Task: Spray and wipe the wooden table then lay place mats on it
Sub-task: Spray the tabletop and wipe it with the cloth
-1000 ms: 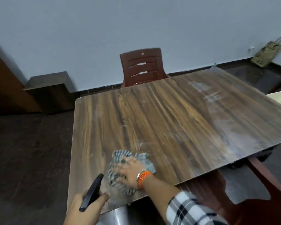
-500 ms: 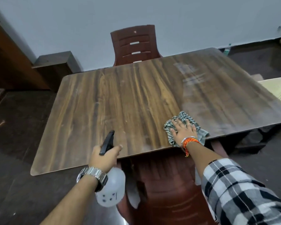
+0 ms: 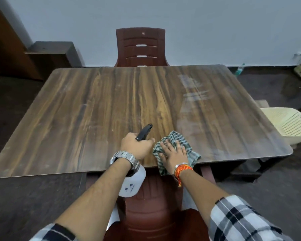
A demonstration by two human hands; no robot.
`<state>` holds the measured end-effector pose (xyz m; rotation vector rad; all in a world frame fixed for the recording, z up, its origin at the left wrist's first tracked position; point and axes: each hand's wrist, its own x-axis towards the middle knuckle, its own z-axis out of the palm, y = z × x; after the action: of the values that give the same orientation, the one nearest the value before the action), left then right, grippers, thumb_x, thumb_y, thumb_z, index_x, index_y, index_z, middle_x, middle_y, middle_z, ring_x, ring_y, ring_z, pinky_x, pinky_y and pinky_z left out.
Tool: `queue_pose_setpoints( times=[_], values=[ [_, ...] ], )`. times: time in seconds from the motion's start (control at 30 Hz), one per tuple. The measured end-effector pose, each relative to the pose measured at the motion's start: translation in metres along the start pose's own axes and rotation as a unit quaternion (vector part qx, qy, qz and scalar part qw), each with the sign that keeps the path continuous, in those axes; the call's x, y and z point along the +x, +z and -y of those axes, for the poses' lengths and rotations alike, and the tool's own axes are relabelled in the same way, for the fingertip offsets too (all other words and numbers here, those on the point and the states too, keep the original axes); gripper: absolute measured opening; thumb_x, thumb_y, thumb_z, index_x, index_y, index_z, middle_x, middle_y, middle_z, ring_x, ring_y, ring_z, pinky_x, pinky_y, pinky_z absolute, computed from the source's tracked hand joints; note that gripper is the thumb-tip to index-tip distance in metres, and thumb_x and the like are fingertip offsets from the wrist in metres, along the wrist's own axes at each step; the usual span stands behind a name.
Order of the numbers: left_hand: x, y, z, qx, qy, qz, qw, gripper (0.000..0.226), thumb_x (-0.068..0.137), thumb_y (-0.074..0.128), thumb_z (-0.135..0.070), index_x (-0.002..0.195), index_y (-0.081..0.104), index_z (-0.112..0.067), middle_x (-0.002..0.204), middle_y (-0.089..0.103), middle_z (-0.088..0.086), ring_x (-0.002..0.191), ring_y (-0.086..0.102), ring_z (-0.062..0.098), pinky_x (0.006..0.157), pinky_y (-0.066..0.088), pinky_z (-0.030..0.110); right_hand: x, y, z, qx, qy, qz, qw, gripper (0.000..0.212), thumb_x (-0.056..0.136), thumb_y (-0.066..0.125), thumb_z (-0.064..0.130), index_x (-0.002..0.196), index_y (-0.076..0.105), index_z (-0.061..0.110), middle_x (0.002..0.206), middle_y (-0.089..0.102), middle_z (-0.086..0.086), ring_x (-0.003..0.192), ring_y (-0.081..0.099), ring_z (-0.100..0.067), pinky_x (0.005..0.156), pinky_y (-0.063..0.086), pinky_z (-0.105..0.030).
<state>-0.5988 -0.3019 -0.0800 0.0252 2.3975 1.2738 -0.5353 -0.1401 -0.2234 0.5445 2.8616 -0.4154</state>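
The wooden table (image 3: pixel 97 105) fills the middle of the view, with pale wet streaks on its right half. My right hand (image 3: pixel 172 153) lies flat on a grey-green checked cloth (image 3: pixel 186 145) at the near edge; part of the cloth hangs over the edge. Just left of it, my left hand (image 3: pixel 137 146) grips a spray bottle (image 3: pixel 133 185) by its black trigger head, which points out over the table. The bottle's translucent white body hangs below the table edge. No place mats are in sight.
A dark red plastic chair (image 3: pixel 140 47) stands at the far side against the blue-grey wall. Another red chair (image 3: pixel 151 214) sits below me at the near edge. A cream plastic chair (image 3: pixel 288 124) is at the right end. A dark wooden block (image 3: pixel 50 54) stands far left.
The view has swung so the table lies square in front of me. My left hand with the bottle has risen over the near edge, close beside my right hand, which still presses the cloth.
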Motion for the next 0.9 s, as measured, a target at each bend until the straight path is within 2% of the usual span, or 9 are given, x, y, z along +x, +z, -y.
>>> queue_pose_setpoints(
  times=[0.2, 0.33, 0.4, 0.5, 0.6, 0.7, 0.77, 0.83, 0.9],
  values=[
    [0.009, 0.057, -0.036, 0.016, -0.022, 0.051, 0.998, 0.033, 0.072, 0.079, -0.034, 0.059, 0.055, -0.015, 0.051, 0.052, -0.001, 0.045, 0.047, 0.018, 0.049, 0.038, 0.022, -0.009, -0.003, -0.012, -0.010, -0.085, 0.015, 0.996, 0.054, 0.098, 0.019, 0.048, 0.151, 0.015, 0.034, 0.160, 0.010, 0.009, 0.147, -0.008, -0.030, 0.114, -0.010, -0.049],
    [0.012, 0.104, -0.064, 0.054, -0.062, -0.035, 0.996, 0.039, 0.075, 0.072, -0.026, 0.051, 0.042, -0.018, 0.045, 0.044, -0.002, 0.047, 0.041, 0.021, 0.051, 0.034, 0.024, 0.015, -0.013, -0.043, -0.046, -0.265, 0.049, 0.962, 0.066, 0.089, 0.005, 0.049, 0.149, 0.023, 0.029, 0.158, 0.020, 0.005, 0.146, -0.005, -0.032, 0.115, -0.008, -0.051],
    [0.012, 0.124, -0.075, 0.043, -0.087, -0.093, 0.991, 0.032, 0.075, 0.071, -0.022, 0.054, 0.047, -0.017, 0.048, 0.046, 0.000, 0.046, 0.042, 0.021, 0.047, 0.032, 0.021, 0.043, -0.029, -0.066, -0.096, -0.337, 0.068, 0.934, 0.057, 0.096, 0.014, 0.048, 0.149, 0.023, 0.029, 0.158, 0.021, 0.004, 0.146, 0.000, -0.032, 0.117, -0.003, -0.053],
    [0.011, 0.150, -0.092, 0.017, -0.129, -0.073, 0.989, 0.015, 0.066, 0.072, -0.030, 0.074, 0.062, -0.023, 0.061, 0.068, 0.013, 0.044, 0.047, 0.022, 0.049, 0.042, 0.027, 0.084, -0.054, -0.124, -0.111, -0.380, 0.071, 0.915, 0.057, 0.095, 0.017, 0.053, 0.149, 0.023, 0.034, 0.159, 0.019, 0.008, 0.147, 0.003, -0.029, 0.116, 0.004, -0.054],
    [0.005, 0.166, -0.097, -0.005, -0.167, -0.059, 0.984, 0.022, 0.069, 0.075, -0.039, 0.069, 0.064, -0.019, 0.079, 0.078, 0.016, 0.044, 0.052, 0.022, 0.057, 0.050, 0.034, 0.143, -0.086, -0.191, -0.117, -0.340, 0.031, 0.933, 0.070, 0.083, 0.001, 0.064, 0.148, 0.017, 0.044, 0.158, 0.018, 0.015, 0.146, 0.009, -0.025, 0.114, 0.007, -0.050],
    [0.000, 0.179, -0.098, 0.012, -0.191, -0.107, 0.976, 0.023, 0.070, 0.074, -0.035, 0.072, 0.062, -0.015, 0.057, 0.061, 0.006, 0.045, 0.050, 0.022, 0.052, 0.041, 0.028, 0.201, -0.114, -0.221, -0.088, -0.177, 0.059, 0.979, 0.060, 0.090, 0.009, 0.065, 0.148, 0.010, 0.048, 0.159, 0.004, 0.017, 0.147, 0.001, -0.025, 0.115, 0.001, -0.050],
    [-0.004, 0.181, -0.096, 0.023, -0.215, -0.129, 0.968, 0.023, 0.070, 0.073, -0.032, 0.072, 0.060, -0.013, 0.053, 0.050, 0.003, 0.045, 0.047, 0.022, 0.048, 0.035, 0.024, 0.199, -0.116, -0.212, -0.085, -0.138, 0.067, 0.985, 0.059, 0.093, 0.008, 0.062, 0.149, 0.005, 0.045, 0.160, -0.002, 0.015, 0.146, -0.003, -0.032, 0.114, -0.005, -0.053],
    [-0.008, 0.178, -0.093, 0.004, -0.230, -0.128, 0.965, 0.022, 0.069, 0.072, -0.028, 0.073, 0.061, -0.009, 0.058, 0.051, 0.005, 0.047, 0.045, 0.023, 0.050, 0.035, 0.026, 0.163, -0.100, -0.195, -0.107, -0.266, 0.059, 0.956, 0.068, 0.090, -0.005, 0.059, 0.151, 0.015, 0.038, 0.160, 0.011, 0.005, 0.144, 0.007, -0.040, 0.112, -0.002, -0.056],
    [-0.009, 0.174, -0.092, -0.013, -0.238, -0.115, 0.964, 0.021, 0.068, 0.069, -0.028, 0.069, 0.058, -0.009, 0.066, 0.054, 0.006, 0.053, 0.043, 0.021, 0.055, 0.036, 0.031, 0.104, -0.079, -0.183, -0.152, -0.436, 0.067, 0.885, 0.067, 0.090, -0.002, 0.057, 0.150, 0.018, 0.037, 0.159, 0.012, 0.003, 0.145, 0.001, -0.038, 0.112, -0.006, -0.055]
  ],
)
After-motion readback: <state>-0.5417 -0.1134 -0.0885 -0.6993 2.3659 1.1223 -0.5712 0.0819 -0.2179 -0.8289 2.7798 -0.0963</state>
